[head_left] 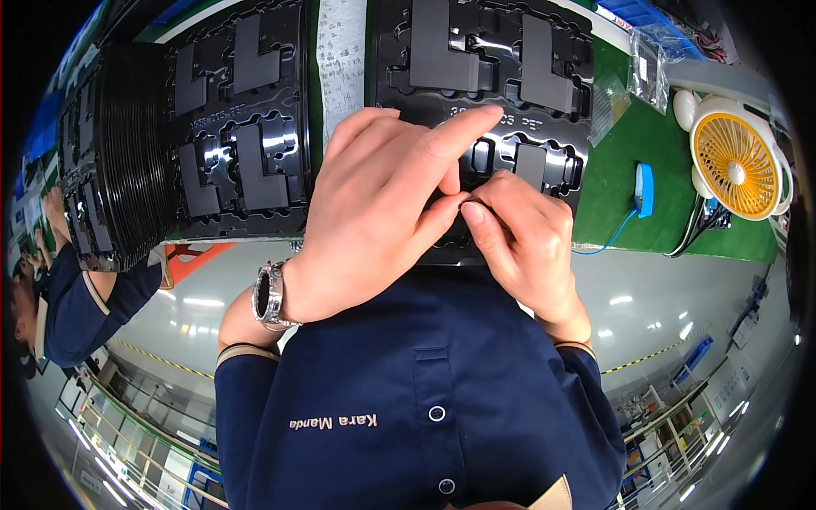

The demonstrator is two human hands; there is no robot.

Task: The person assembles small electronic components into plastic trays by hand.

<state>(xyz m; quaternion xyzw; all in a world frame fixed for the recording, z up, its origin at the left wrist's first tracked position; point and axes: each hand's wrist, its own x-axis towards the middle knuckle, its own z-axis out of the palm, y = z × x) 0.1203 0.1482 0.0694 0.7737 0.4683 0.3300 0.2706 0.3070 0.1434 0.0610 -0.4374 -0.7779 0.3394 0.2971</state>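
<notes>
Light is bright and mostly even, with strip lights (79, 433) showing at the lower left. White glare streaks the glossy black tray (561, 127), and the shiny floor (191, 331) shows pale reflections. The centre looks sharp; fisheye distortion bends the edges, which fade to black corners

So the left hand (374, 204) and right hand (523, 234) meet fingertip to fingertip, maybe on a tiny dark sliver, too small to tell. Left index sticks out past the pinch, over a black plastic tray (568, 132). Flat dark grey pieces (544, 72) sit in its pockets just beyond the fingers. Left of the grip there's another black tray (289, 153), then a whole tray stack (136, 153). Off to the right: a blue corded thing (645, 189), then a white fan with a yellow grille (736, 170).
</notes>
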